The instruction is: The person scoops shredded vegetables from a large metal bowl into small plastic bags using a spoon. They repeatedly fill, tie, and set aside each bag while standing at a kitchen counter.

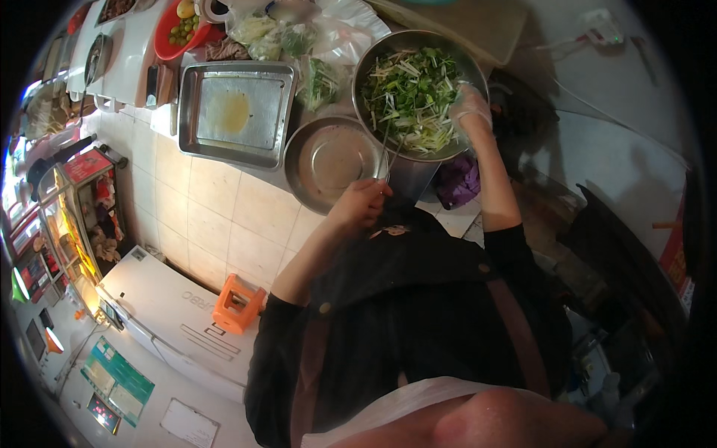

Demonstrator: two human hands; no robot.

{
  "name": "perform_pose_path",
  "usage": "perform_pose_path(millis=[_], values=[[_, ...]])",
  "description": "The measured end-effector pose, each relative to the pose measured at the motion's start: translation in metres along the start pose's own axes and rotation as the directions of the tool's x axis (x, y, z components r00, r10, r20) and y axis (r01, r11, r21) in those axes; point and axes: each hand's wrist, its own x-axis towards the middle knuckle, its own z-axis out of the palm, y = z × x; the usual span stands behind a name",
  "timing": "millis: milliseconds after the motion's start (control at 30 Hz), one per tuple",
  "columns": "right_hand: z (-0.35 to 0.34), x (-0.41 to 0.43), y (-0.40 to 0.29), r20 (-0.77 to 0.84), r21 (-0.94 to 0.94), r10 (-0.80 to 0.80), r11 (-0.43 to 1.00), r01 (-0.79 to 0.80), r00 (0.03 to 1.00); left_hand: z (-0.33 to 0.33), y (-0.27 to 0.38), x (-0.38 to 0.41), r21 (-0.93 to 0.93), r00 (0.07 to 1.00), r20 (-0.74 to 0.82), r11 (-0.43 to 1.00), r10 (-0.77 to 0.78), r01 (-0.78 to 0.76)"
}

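Note:
A round steel bowl (359, 106) holds a heap of chopped leafy greens and pale cut stalks (417, 95). My right hand (471, 109), in a clear plastic glove, reaches over the bowl's right rim and rests at the edge of the greens. Its fingertips are partly hidden, so I cannot tell whether they grip anything. My bare left hand (361, 203) is closed around the near end of slim metal tongs (386, 154), whose far ends reach into the bowl. Below and left of it is a second, wider steel basin (336, 159), with only a wet-looking bottom showing.
Left of the basin lies a rectangular steel tray (238, 112) with a little yellowish liquid. Bagged vegetables (320, 84) and a red bowl of small green fruit (162, 33) stand behind. A purple bag (458, 182) is below the bowl. An orange stool (238, 305) rests against a white freezer (179, 313).

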Motion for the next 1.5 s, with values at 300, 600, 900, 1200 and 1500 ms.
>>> perform_pose_path(millis=[300,600,900,1200,1500], values=[[-0.014,0.028,-0.049,0.145,-0.168,-0.188,0.963,0.211,0.971,-0.031,0.016,0.060,0.472,0.857,-0.266,0.835,0.441,-0.282],[0.022,0.050,-0.068,0.135,-0.379,-0.271,0.875,0.302,0.953,-0.029,0.023,0.080,0.606,0.829,-0.234,0.743,0.508,-0.284],[0.013,0.079,-0.043,0.158,-0.003,-0.213,0.976,0.217,0.964,-0.031,0.024,0.078,0.638,0.838,-0.162,0.704,0.520,-0.314],[0.007,0.059,0.000,0.000,0.447,-0.427,0.809,0.383,0.904,-0.046,0.031,0.066,0.944,0.725,-0.097,0.293,0.682,-0.149],[0.005,0.037,0.005,0.278,0.886,-0.568,0.463,0.022,0.775,0.018,0.184,0.054,0.851,0.188,0.391,-0.276,0.901,-0.448]])
